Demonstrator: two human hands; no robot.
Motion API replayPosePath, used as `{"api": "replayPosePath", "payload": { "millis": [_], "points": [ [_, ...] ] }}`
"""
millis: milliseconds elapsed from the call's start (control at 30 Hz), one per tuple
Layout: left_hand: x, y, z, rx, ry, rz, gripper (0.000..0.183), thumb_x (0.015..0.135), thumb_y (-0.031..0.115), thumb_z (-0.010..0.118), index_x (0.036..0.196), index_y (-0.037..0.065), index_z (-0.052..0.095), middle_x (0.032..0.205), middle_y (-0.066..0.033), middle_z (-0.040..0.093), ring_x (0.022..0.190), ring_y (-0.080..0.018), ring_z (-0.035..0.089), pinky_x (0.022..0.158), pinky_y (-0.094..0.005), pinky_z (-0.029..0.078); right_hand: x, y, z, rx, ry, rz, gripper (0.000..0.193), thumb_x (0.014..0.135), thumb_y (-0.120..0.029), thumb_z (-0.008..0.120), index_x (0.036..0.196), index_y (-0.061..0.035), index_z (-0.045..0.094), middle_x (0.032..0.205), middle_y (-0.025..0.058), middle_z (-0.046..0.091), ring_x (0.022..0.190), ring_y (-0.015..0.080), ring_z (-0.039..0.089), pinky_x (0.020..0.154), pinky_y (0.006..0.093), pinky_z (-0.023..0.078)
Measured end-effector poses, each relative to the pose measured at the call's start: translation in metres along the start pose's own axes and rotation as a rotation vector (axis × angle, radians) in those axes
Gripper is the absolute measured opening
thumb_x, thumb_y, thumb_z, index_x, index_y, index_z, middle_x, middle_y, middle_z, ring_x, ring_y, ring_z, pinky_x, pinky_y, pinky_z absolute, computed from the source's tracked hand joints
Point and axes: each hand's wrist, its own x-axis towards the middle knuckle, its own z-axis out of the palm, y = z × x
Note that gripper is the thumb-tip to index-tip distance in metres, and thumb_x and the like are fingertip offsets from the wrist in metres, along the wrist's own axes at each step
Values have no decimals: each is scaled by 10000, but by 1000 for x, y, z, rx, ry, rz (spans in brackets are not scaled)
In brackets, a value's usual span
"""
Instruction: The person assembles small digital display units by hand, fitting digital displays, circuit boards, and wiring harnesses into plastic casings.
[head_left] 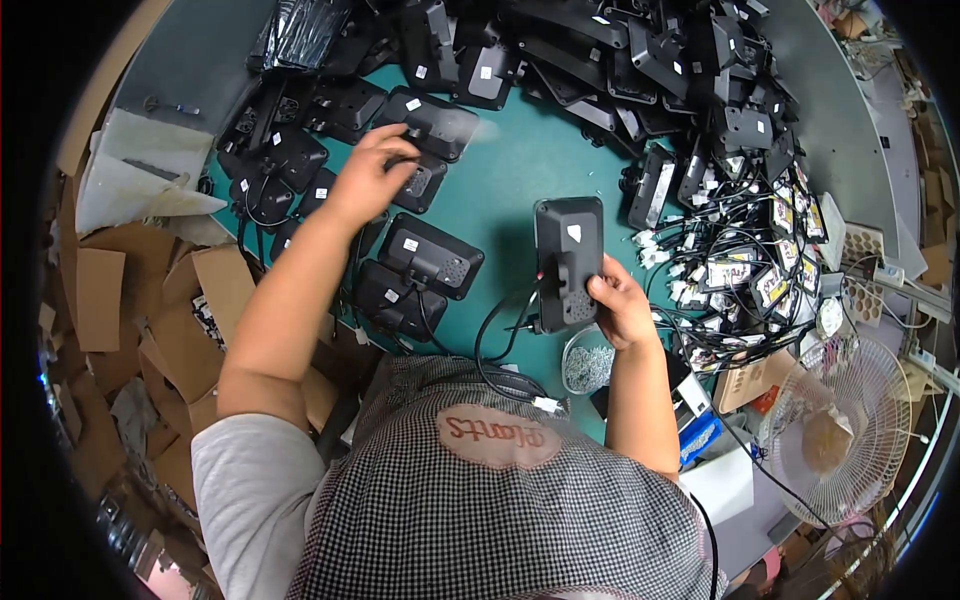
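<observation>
My right hand (625, 305) grips a black plastic housing (570, 235) by its lower right edge, thumb on the face. This housing stands upright, with a small white sticker, a grid of little holes and a black cable (488, 335) trailing to a white connector (546, 404) at the apron. My left hand (375, 175) hovers over similar housings at the left, thumb and bent fingers apart, nothing visible between them. Just beyond it lies a housing (425, 115) with a pale blurred patch at its right end. Two more cabled housings (430, 255) lie nearer me.
Black housings (620, 60) are heaped along the table's far side. To the right lies a tangle of cables and white connectors (720, 270). A clear bowl of small metal parts (588, 362) sits by my right wrist. A fan (835, 430) stands right; cardboard boxes (165, 310) fill the left.
</observation>
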Motion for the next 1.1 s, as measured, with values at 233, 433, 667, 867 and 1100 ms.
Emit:
{"api": "replayPosePath", "payload": {
  "millis": [233, 433, 667, 867, 1100],
  "points": [
    [-27, -33, -66, 75, -344, -53, 342, 866, 110, 660, 1202, 171, 652, 1477, -167, 352, 1301, -340, 447, 1077, -378, 379, 108, 25, 5, -631, 146, 216, 595, 824, -131, 730, 1370, -44, 509, 1229, 120, 606, 1045, 189, 591, 944, 309, 449],
    [-36, -34, -59, -462, -112, -535, 341, 951, 337, 579, 1181, 101, 666, 1134, -75, 643, 1026, -148, 600, 837, -270, 474, 160, 46, 21, -1241, 131, 66, 525, 785, -191, 770, 1284, -168, 610, 1160, 134, 650, 1070, 279, 603, 963, 340, 446],
    [-52, -45, -52, -771, -28, -1133, 678, 889, 658, 497, 1018, 8, 642, 651, 52, 506, 474, -48, 398, 362, -189, 270, 148, 65, 42, -1694, 306, -378, 416, 735, -289, 750, 1145, -253, 697, 1147, 108, 601, 1103, 301, 536, 924, 428, 423],
    [-95, -52, -53, -1621, 159, -779, 465, 1003, 456, 421, 1076, 34, 603, 751, -15, 569, 576, -111, 461, 457, -251, 332, 133, 66, 36, -1606, 405, -401, 378, 745, -278, 741, 1116, -222, 698, 1201, 123, 592, 1134, 310, 536, 933, 428, 430],
    [-91, 34, -8, -1033, 26, -775, 302, 1001, 288, 505, 1102, 18, 598, 791, -21, 600, 581, -75, 511, 453, -200, 385, 48, -29, -86, -1190, 1014, -667, 248, 766, -216, 700, 963, -66, 704, 981, 146, 669, 903, 332, 633, 822, 405, 505]
  ]
}}
